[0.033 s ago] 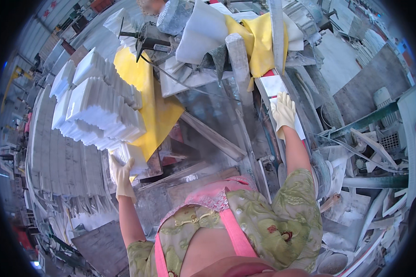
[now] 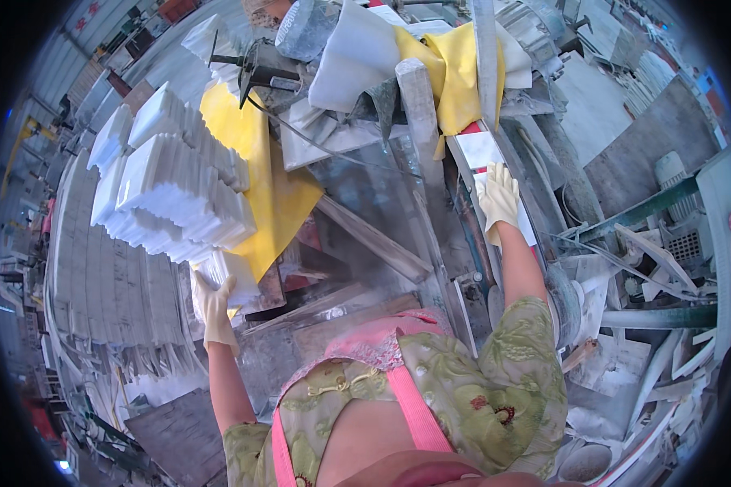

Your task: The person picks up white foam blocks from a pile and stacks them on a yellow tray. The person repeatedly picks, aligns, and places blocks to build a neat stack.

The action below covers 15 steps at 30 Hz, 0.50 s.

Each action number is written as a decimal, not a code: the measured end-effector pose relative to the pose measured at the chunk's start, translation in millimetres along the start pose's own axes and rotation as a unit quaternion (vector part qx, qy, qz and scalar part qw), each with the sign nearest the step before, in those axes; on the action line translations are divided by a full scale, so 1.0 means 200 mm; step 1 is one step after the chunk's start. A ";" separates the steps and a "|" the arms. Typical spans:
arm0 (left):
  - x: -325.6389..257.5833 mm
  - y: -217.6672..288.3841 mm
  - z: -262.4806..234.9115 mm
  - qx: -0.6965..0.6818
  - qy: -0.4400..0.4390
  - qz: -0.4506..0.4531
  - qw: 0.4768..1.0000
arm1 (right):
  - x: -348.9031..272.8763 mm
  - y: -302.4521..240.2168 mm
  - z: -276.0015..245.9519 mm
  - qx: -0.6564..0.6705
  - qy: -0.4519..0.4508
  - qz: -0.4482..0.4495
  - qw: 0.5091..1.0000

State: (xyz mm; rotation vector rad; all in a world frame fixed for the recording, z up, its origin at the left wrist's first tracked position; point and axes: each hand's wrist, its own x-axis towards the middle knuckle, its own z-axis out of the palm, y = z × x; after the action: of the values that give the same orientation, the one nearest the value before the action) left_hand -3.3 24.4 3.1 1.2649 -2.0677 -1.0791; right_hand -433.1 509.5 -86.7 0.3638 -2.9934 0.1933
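Note:
My left hand (image 2: 214,307), in a cream rubber glove, has its thumb and fingers around the near end of small white stone tiles (image 2: 234,272). Those sit at the near end of a larger stack of white stone pieces (image 2: 170,191). My right hand (image 2: 499,195), gloved alike, lies flat with its fingers stretched forward on a white tile (image 2: 525,225). That tile rests on a narrow machine track to the right. Just beyond my fingertips lies another white tile (image 2: 480,151), with a strip of red showing between the two.
Yellow cloth (image 2: 272,207) hangs beside the stack; another yellow cloth (image 2: 460,73) drapes over the track's far end. A wooden plank (image 2: 375,240) slants across the middle. Broken slabs (image 2: 617,357) and a green bar (image 2: 662,317) lie at right. Part of another person (image 2: 266,11) shows at the top.
Both hands and the tiles stay where they were. Only the person at the top edge has shifted slightly.

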 end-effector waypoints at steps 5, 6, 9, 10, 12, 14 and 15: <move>0.04 -0.08 0.02 -0.019 0.006 0.021 1.000 | -0.09 0.11 0.03 0.028 0.026 -0.043 0.998; 0.05 -0.09 0.02 -0.008 0.012 0.020 1.000 | -0.12 0.15 0.00 0.050 -0.019 -0.068 0.996; 0.07 -0.10 0.02 -0.016 0.008 0.037 0.999 | -0.26 0.35 -0.21 0.154 -0.116 -0.190 0.962; 0.07 -0.10 0.02 -0.011 0.000 0.023 1.000 | -0.36 0.41 -0.29 0.163 -0.144 -0.214 0.952; 0.06 -0.10 0.01 -0.006 0.004 0.025 1.000 | -0.53 0.47 -0.44 0.038 -0.220 -0.216 0.951; 0.05 -0.08 0.01 0.009 0.005 0.015 1.000 | -0.70 0.44 -0.50 -0.015 -0.220 -0.166 0.961; 0.05 -0.08 0.01 0.011 0.008 0.016 1.000 | -0.76 0.41 -0.50 -0.033 -0.176 -0.168 0.970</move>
State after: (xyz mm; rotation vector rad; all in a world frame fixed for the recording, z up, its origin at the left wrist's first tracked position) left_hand -1.4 12.2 -10.5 1.2430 -2.0859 -1.0328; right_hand -296.4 638.2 -18.6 0.9798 -3.1966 -0.0076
